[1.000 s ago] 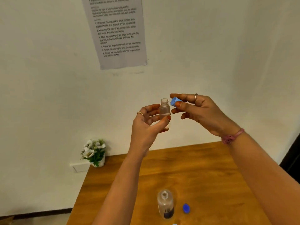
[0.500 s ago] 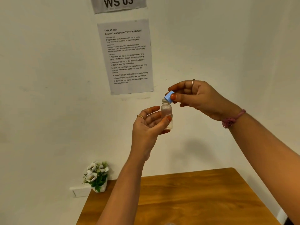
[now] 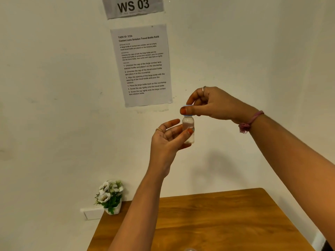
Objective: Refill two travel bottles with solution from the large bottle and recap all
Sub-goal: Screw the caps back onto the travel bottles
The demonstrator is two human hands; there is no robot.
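Note:
A small clear travel bottle point(image 3: 188, 124) is held upright in the air in front of the wall, with liquid inside. My left hand point(image 3: 167, 140) grips its lower body between thumb and fingers. The light blue cap point(image 3: 187, 105) sits on the bottle's mouth, mostly covered by the fingers of my right hand point(image 3: 210, 104), which pinches it from above. A sliver of the large bottle's top point(image 3: 189, 249) shows at the bottom edge of the view. The other travel bottle is out of view.
A wooden table point(image 3: 217, 223) lies below my arms. A small white pot of flowers point(image 3: 110, 196) stands at its back left corner by a wall socket point(image 3: 91, 212). A printed instruction sheet point(image 3: 143, 64) and a "WS 03" sign point(image 3: 133, 6) hang on the wall.
My right hand brought the blue cap from beside the bottle onto its mouth and now covers it. The view tilted upward, so the large bottle and its loose cap dropped out of sight.

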